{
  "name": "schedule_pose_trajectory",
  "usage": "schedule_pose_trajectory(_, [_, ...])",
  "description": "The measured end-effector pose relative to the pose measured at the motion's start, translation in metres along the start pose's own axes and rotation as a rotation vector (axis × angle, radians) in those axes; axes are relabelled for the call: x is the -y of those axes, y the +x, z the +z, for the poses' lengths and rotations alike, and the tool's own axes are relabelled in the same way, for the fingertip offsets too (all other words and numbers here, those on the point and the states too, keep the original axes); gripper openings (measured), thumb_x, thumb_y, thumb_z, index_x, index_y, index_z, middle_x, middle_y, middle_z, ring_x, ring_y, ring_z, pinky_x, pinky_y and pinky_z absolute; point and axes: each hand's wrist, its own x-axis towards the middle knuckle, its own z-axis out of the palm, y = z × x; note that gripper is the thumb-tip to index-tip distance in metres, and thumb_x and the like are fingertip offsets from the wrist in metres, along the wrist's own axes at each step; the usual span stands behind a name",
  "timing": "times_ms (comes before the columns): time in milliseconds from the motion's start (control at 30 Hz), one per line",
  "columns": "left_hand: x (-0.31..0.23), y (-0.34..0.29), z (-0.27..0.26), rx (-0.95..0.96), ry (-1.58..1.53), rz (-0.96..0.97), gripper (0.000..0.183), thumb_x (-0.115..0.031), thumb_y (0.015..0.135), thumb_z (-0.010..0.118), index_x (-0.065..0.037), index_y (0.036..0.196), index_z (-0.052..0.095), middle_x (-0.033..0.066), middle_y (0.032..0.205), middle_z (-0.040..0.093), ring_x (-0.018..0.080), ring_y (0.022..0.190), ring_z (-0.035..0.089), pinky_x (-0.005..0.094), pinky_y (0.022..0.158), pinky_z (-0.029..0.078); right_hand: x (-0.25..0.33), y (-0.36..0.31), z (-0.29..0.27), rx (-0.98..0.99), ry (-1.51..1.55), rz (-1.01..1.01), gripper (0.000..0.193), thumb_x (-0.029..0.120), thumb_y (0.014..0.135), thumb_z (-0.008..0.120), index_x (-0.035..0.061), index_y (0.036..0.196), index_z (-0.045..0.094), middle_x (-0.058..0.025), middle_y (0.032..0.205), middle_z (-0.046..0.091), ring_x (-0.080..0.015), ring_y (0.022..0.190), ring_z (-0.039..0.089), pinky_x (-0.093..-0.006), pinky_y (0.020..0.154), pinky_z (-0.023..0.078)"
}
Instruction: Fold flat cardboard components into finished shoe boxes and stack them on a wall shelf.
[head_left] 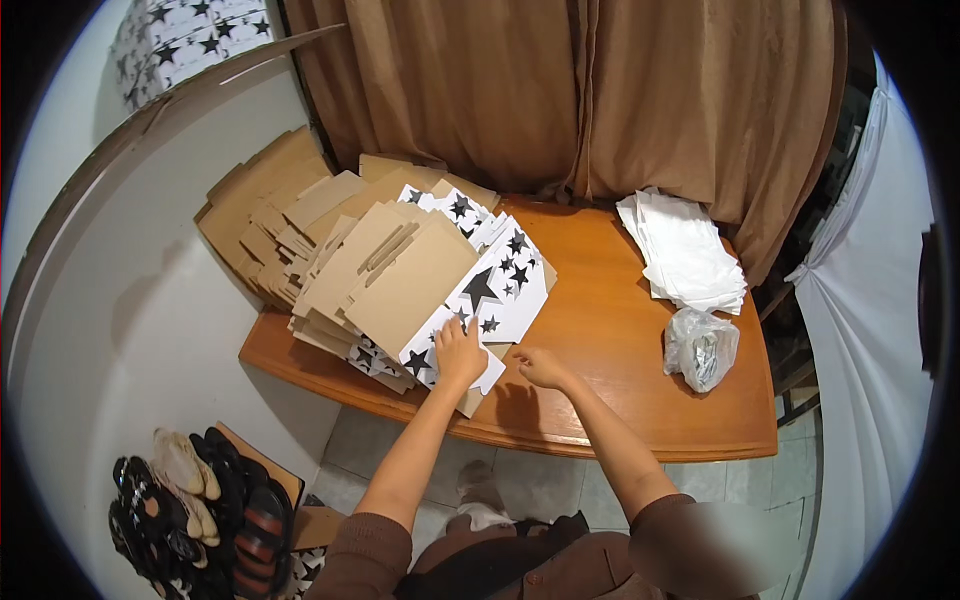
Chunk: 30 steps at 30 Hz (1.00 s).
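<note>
My left hand (461,357) lies on a flat box blank (515,312) of white card printed with black stars, its fingers stretched out over the printed face. Just right of that blank's near corner, my right hand (543,368) hovers over the table with its fingers curled in; nothing shows between them. Beneath and left of the printed blank is a leaning stack of flat cardboard blanks (415,285), brown side up, some with star-printed edges showing. Its lower layers are partly hidden.
The wooden table (610,340) holds a pile of white sheets (690,250) and a crumpled clear plastic bag (701,350) at the right. Brown curtains (480,90) hang behind. Shoes (185,500) sit on the floor at lower left. Star-printed boxes (205,40) stand upper left.
</note>
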Motion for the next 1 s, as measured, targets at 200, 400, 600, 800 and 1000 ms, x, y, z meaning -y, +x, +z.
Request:
schedule_pose_trajectory(200, [0.038, 0.059, 0.000, -0.285, 0.001, -0.062, 0.056, -0.020, 0.073, 0.068, -0.001, 0.122, 0.049, 0.0170, 0.112, 0.052, 0.0318, 0.107, 0.048, 0.0434, 0.090, 0.037, -0.014, 0.031, -0.011, -0.058, 0.166, 0.247, 0.038, 0.013, 0.081, 0.053, 0.0015, 0.117, 0.058, -0.0223, 0.105, 0.064, -0.0326, 0.096, 0.063, -0.0381, 0.083, 0.050])
schedule_pose_trajectory(400, [0.037, 0.094, 0.005, -0.161, -0.096, 0.013, 0.044, -0.023, 0.075, 0.071, -0.003, 0.111, 0.057, 0.0146, 0.096, 0.059, 0.0307, 0.095, 0.055, 0.0427, 0.080, 0.042, -0.053, 0.032, 0.022, -0.212, 0.227, 0.302, 0.038, 0.011, 0.081, 0.054, 0.0002, 0.117, 0.058, -0.0199, 0.107, 0.064, -0.0295, 0.095, 0.063, -0.0352, 0.083, 0.050])
schedule_pose_trajectory(600, [0.009, 0.105, -0.002, -0.012, -0.444, -0.009, 0.030, -0.023, 0.083, 0.064, 0.000, 0.101, 0.058, 0.0227, 0.086, 0.063, 0.0406, 0.083, 0.060, 0.0473, 0.072, 0.047, -0.083, 0.002, 0.017, -0.339, 0.478, 0.387, 0.031, 0.009, 0.088, 0.048, -0.0001, 0.116, 0.059, -0.0164, 0.110, 0.063, -0.0246, 0.098, 0.062, -0.0333, 0.085, 0.049])
schedule_pose_trajectory(800, [-0.049, 0.107, -0.020, 0.190, -0.763, 0.060, 0.024, -0.020, 0.088, 0.061, 0.002, 0.097, 0.056, 0.0142, 0.079, 0.065, 0.0216, 0.070, 0.063, 0.0324, 0.064, 0.048, -0.131, -0.031, -0.003, -0.359, 0.588, 0.476, 0.031, 0.010, 0.091, 0.044, -0.0036, 0.116, 0.056, -0.0147, 0.106, 0.064, -0.0217, 0.095, 0.061, -0.0300, 0.087, 0.047])
schedule_pose_trajectory(1000, [-0.117, 0.103, -0.016, 0.440, -1.496, -0.188, 0.021, -0.016, 0.092, 0.057, 0.001, 0.105, 0.053, 0.0081, 0.087, 0.065, 0.0118, 0.077, 0.061, 0.0248, 0.067, 0.047, -0.194, -0.076, -0.034, -0.427, 1.138, 0.483, 0.044, 0.006, 0.087, 0.050, 0.0002, 0.129, 0.044, -0.0134, 0.118, 0.053, -0.0218, 0.108, 0.051, -0.0306, 0.085, 0.046])
